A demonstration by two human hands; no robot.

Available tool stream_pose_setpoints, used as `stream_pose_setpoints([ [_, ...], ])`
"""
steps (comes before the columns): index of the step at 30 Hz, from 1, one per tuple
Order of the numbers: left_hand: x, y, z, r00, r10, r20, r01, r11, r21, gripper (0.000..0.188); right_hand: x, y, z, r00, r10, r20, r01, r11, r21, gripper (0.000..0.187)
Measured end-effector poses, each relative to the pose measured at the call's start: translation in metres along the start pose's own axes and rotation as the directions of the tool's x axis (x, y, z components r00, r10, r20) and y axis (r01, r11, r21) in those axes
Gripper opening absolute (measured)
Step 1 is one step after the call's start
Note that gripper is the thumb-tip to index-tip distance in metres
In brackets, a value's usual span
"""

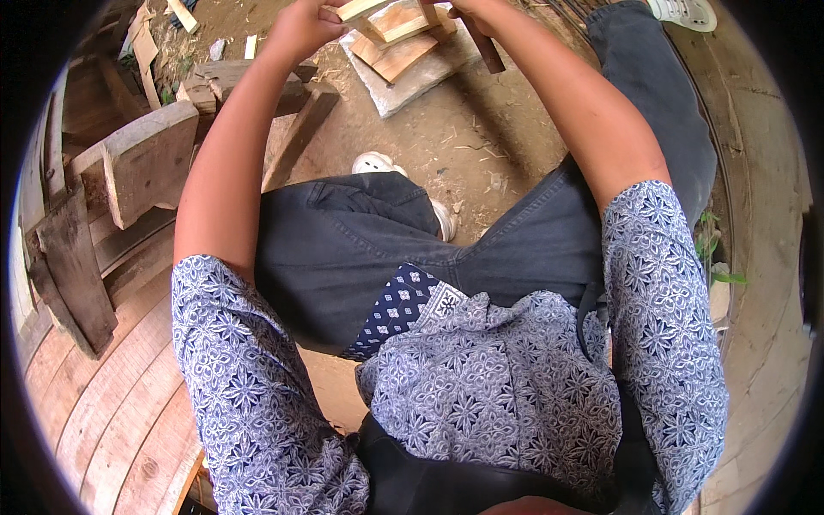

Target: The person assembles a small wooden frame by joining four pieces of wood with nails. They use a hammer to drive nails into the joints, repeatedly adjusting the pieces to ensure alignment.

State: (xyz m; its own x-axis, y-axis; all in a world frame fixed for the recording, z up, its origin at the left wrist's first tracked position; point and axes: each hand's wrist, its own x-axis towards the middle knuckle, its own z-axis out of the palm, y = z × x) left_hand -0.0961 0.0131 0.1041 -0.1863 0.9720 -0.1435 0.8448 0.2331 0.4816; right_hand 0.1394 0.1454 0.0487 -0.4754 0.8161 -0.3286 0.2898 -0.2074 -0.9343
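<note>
At the top of the head view, my left hand (307,31) is closed, its fingers on the near left edge of a small pale wooden frame (403,27) made of several short boards. A flat wooden board (395,58) lies beneath that frame, on a whitish square slab (386,96) on the ground. To the right, my right hand (470,7) is partly cut off by the upper edge. It is closed around a dark brown wooden handle (490,53) that points down toward me; whatever is at its other end is out of view.
Rough timber offcuts (150,159) are piled at my left, beside a slatted plank surface (120,412). Wood chips and splinters litter the dirt floor (446,146). My legs (343,249) are spread around the work area. A long wooden board (755,257) runs along my right.
</note>
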Motion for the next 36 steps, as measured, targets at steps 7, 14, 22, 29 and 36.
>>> stream_pose_setpoints([
  [7,0.006,0.019,0.001,0.998,-0.036,0.047,0.032,0.996,0.088,0.029,-0.002,0.001,-0.004,0.999,0.020,-0.026,-0.019,1.000,0.023,0.032],
  [14,0.012,0.009,0.004,0.991,-0.089,0.099,0.086,0.996,0.033,0.023,-0.004,0.000,-0.004,0.999,0.017,-0.027,-0.016,0.999,0.034,0.031],
  [22,0.009,0.015,-0.003,0.985,-0.048,0.164,0.052,0.999,-0.017,0.026,-0.004,0.000,-0.005,0.999,0.012,-0.032,-0.012,1.000,0.005,0.031],
  [29,0.010,0.009,-0.006,0.978,-0.110,0.176,0.127,0.988,-0.090,0.034,-0.003,-0.005,-0.007,1.000,0.000,0.011,0.000,1.000,0.009,0.030],
  [36,0.011,0.002,-0.003,0.998,-0.040,0.056,0.043,0.998,-0.044,0.035,-0.008,-0.011,-0.014,0.998,-0.023,0.062,0.021,0.999,0.040,0.035],
])
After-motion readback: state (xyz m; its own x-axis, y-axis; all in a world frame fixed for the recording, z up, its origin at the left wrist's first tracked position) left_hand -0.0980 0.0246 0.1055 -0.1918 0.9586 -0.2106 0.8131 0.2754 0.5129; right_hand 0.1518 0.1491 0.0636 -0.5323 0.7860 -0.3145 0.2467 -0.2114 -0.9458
